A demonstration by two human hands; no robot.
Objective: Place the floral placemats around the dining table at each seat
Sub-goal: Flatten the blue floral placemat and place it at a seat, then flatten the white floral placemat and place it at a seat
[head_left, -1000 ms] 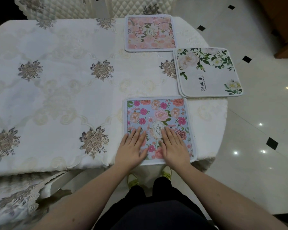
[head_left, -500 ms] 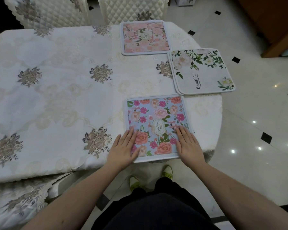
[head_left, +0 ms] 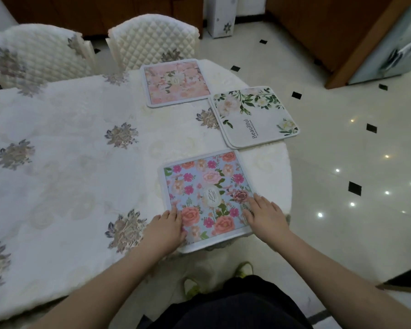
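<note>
Pressing flat on the blue floral placemat (head_left: pixel 207 198), the left hand (head_left: pixel 165 230) and right hand (head_left: pixel 267 216) lie with fingers spread at its near corners — likely squaring it to the table's (head_left: pixel 57 186) near edge.

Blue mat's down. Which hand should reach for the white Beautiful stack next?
Right, probably. The right hand rests on the blue placemat's right edge, on the side where the white Beautiful stack overhangs the table end. The left hand lies flat at the mat's left corner and would have to cross over.
</note>
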